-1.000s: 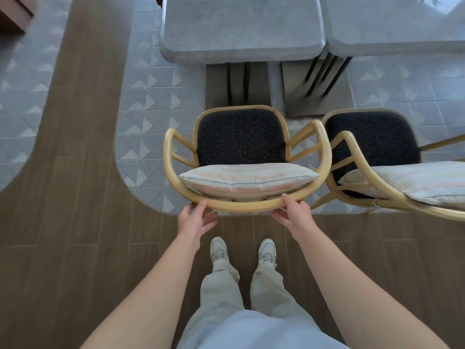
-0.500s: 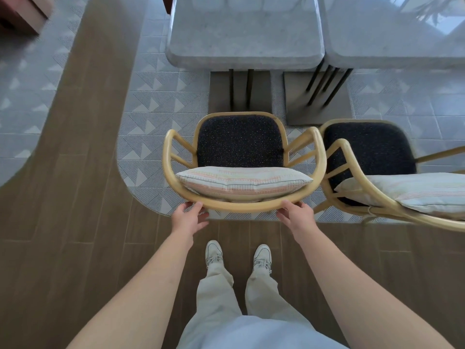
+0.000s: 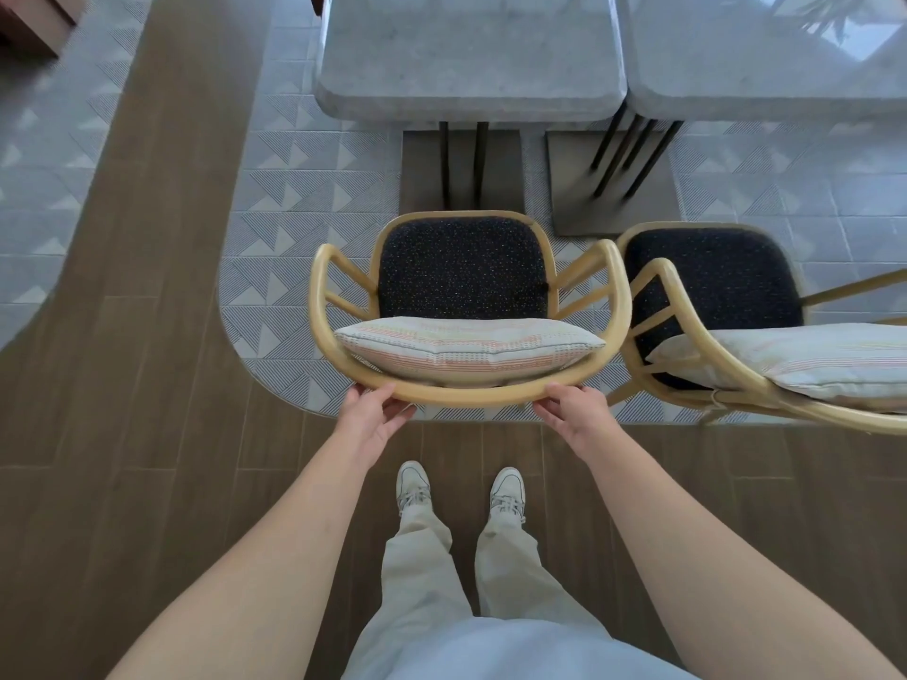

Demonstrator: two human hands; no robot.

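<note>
My left hand [image 3: 374,418] grips the back rail of the tan bentwood armchair with dark speckled seat [image 3: 461,274], standing mid-frame below the grey stone table [image 3: 466,56]. Judged stiff, fairly light, smooth: hold at that rail. My right hand [image 3: 575,415] clamps it likewise; both forearms extend forward.

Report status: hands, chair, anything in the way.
Both on the chair back rail: left hand gripping, right hand gripping. Faces the grey table, cushion on seat. Close on its right: second chair.

floor [image 3: 147,385]: wood + patterned tile | chair [image 3: 461,397], 2nd chair [image 3: 711,282] prob. on tile edge | table bases [image 3: 422,188] behind
</note>
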